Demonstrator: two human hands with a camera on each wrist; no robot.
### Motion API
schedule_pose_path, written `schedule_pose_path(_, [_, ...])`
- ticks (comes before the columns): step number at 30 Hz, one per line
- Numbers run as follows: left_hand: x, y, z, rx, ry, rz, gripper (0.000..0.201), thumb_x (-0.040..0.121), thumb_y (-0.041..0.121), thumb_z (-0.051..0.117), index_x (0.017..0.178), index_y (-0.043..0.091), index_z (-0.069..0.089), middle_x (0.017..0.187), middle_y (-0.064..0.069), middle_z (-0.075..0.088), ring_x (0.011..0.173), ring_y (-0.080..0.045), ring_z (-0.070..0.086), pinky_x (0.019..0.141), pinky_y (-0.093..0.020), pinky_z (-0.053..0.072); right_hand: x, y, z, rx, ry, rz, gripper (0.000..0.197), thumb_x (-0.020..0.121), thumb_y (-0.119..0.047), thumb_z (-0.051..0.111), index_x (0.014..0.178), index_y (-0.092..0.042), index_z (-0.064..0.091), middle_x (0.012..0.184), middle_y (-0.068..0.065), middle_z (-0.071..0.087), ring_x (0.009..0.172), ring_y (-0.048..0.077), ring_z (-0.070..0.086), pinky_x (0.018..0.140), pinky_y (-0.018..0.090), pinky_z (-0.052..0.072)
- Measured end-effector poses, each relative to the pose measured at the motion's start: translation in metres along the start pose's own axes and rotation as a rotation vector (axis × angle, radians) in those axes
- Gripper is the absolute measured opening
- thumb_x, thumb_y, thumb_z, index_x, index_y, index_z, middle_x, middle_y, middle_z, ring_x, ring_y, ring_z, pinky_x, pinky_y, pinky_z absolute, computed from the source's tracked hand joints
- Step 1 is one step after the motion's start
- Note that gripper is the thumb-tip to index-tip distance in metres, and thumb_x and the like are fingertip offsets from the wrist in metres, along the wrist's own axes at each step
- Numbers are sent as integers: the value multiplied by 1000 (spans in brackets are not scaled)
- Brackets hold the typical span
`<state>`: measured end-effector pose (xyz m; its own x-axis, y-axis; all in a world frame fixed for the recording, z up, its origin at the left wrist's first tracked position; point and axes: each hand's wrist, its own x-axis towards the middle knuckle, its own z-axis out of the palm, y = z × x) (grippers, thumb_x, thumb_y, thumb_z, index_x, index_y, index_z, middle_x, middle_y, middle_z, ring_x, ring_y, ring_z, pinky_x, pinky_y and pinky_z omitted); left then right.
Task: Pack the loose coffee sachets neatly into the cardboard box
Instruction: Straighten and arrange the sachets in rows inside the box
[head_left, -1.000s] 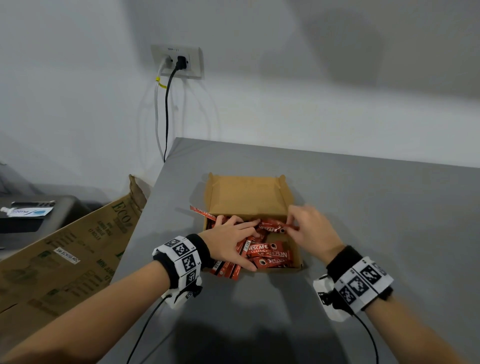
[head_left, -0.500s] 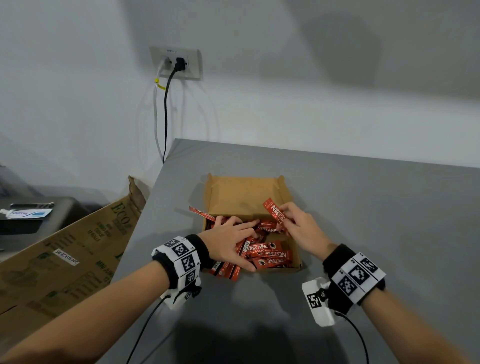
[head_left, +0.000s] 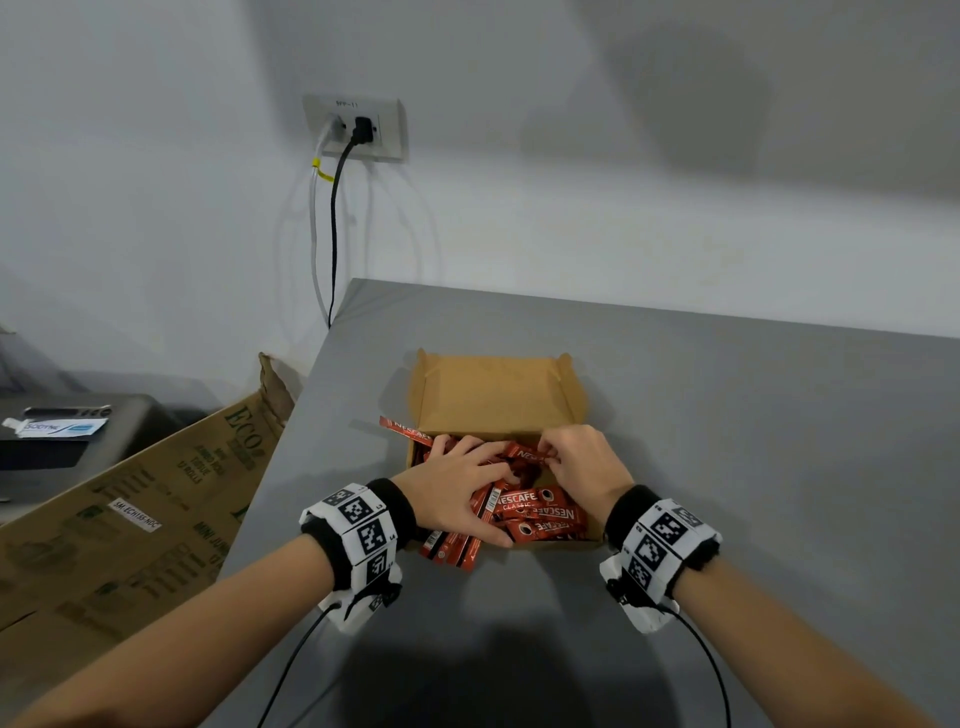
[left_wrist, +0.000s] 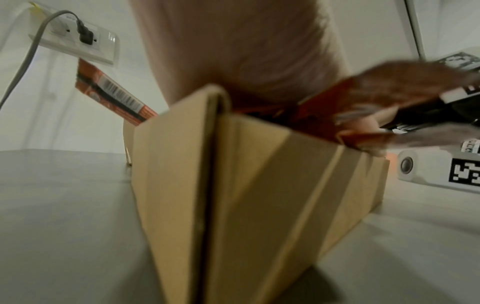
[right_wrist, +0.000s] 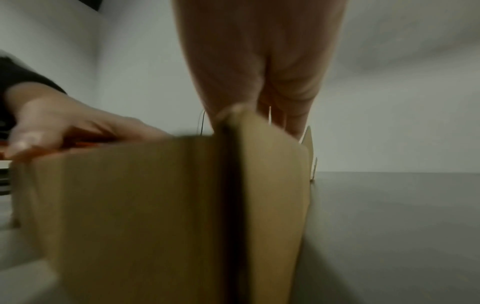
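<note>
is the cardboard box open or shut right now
Open. The cardboard box has its lid flap laid back flat on the table, and red coffee sachets show inside, some poking over the near and left walls.

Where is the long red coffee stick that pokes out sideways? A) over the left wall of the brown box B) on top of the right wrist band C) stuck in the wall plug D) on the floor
A: in the head view, one coffee sachet juts out over the left wall of the cardboard box, beyond the left hand lying on the others.
</note>
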<state>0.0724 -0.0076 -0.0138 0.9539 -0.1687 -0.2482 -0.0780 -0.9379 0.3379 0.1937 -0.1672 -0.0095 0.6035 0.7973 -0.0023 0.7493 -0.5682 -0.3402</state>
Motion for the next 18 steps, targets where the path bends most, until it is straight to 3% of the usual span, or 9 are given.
schedule_pose_path(4, [-3,-3,4,-11,63,11,77,67,76,51,129,32,45,148,3,19,136,-16,16,110,-43,3,1,-5,2,-38,-11,25,16,87,-2,50,94,-3,64,97,13,66,90,30,61,80,40,49])
schedule_pose_path(7, [-5,-4,4,-1,74,11,85,61,82,39,128,31,46,142,5,26,132,-14,20,108,-39,5,-1,-8,3,-63,-25,25,12,86,-2,50,91,-3,61,95,13,64,88,31,59,77,40,48])
schedule_pose_path(12, [-7,-3,5,22,68,18,87,61,82,36,129,30,45,152,8,18,136,-15,17,109,-44,3,0,-12,3,-124,-61,34,13,86,0,45,89,-3,58,96,13,62,87,32,58,73,38,45])
schedule_pose_path(18, [-6,-2,5,32,16,-3,94,64,82,38,143,34,26,154,11,15,136,-16,16,111,-48,4,1,-14,2,-155,-83,44,14,90,-4,46,92,-5,60,100,11,61,89,31,59,76,39,48])
